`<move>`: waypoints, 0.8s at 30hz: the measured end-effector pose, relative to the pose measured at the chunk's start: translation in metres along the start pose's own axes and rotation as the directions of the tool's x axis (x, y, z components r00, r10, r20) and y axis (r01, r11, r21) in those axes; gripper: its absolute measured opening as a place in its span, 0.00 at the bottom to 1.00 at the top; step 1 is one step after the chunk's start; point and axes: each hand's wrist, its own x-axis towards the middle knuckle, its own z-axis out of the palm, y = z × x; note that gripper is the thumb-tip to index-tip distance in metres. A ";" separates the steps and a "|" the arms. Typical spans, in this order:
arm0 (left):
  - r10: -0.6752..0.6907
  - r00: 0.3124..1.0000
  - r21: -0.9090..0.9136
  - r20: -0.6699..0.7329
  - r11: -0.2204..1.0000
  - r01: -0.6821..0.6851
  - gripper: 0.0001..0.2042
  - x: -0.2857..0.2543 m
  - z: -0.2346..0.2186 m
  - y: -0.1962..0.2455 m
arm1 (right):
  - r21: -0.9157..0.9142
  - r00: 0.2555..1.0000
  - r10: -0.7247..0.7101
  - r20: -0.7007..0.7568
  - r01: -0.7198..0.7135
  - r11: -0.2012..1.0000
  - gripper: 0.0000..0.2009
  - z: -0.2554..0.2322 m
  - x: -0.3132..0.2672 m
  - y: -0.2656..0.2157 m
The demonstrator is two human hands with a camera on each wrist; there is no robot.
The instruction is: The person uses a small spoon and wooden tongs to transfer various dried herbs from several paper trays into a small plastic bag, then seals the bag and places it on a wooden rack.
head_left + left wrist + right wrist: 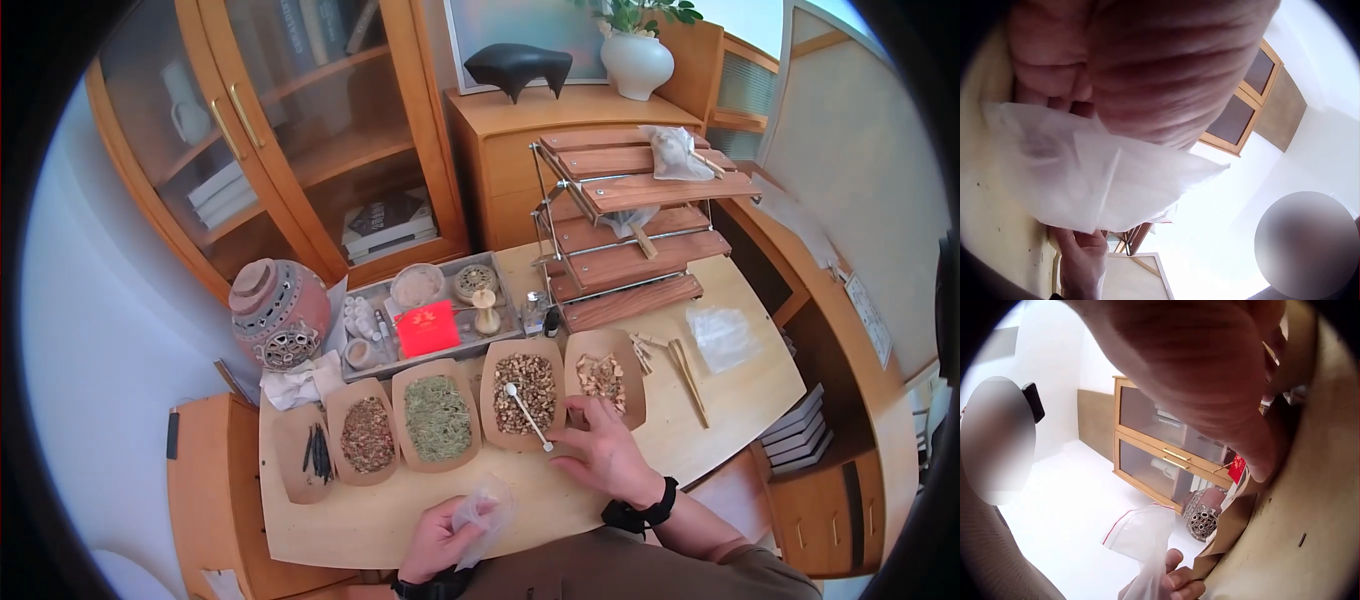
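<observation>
The left hand (440, 542) grips a translucent plastic bag (484, 508) near the table's front edge; in the left wrist view the bag (1085, 169) spreads below the palm. The right hand (612, 455) hovers at the front of two paper trays, its fingers parted and bent slightly, near the end of a small white-tipped spoon (527, 415). That spoon lies across a tray of brown chopped pieces (525, 380). Beside it, a tray of pale chips (601, 378) is partly covered by the fingers. Whether the fingers touch the spoon or tray, I cannot tell.
Left are trays of green herb (437, 418), reddish bits (368, 436) and dark pods (318, 455). Behind stand a grey tray (499, 285) with a red packet (427, 328), a patterned jar (280, 312) and a wooden rack (640, 235). Tongs (688, 382) and clear bags (722, 338) lie right.
</observation>
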 end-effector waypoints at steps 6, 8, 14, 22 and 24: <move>-0.035 0.999 -0.019 -0.013 0.999 0.035 0.15 0.002 0.002 0.002 | 0.119 1.000 0.024 -0.007 -0.023 0.993 0.10 0.006 -0.001 0.013; -0.027 1.000 0.000 -0.015 1.000 0.027 0.16 0.003 0.001 0.000 | 0.137 1.000 0.027 0.014 -0.029 0.990 0.09 0.004 0.002 0.016; -0.081 0.997 0.016 -0.012 0.997 0.081 0.15 0.004 -0.001 0.003 | 0.203 0.998 -0.045 0.038 0.036 0.978 0.14 -0.002 0.003 0.025; -0.033 0.999 0.003 0.038 0.999 0.032 0.12 0.008 0.002 0.012 | 0.039 0.998 0.000 0.070 -0.002 0.999 0.17 -0.017 -0.020 0.042; -0.038 0.998 -0.017 0.050 0.999 0.038 0.12 0.009 0.001 0.014 | 0.047 0.998 -0.016 0.062 0.013 0.999 0.16 -0.018 -0.019 0.042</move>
